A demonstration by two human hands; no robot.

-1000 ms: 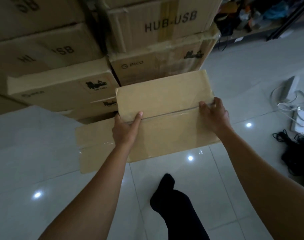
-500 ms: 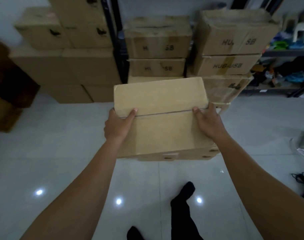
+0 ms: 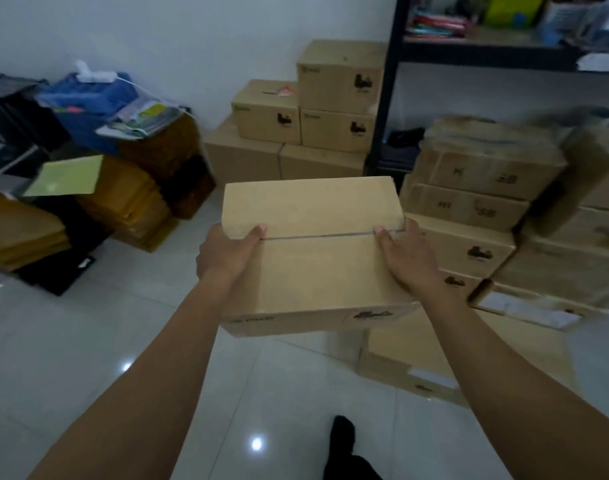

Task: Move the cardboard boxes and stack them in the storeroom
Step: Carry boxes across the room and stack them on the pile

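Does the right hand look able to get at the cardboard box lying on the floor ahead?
Probably not: the right hand and left hand both grip the carried cardboard box, which hangs partly over the floor box.

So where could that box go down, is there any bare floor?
The widest bare patch is the tiled floor at front left, between the brown bundles and the flat box on the floor. The stepped stack by the wall looks free on top. To the right, box stacks crowd together.
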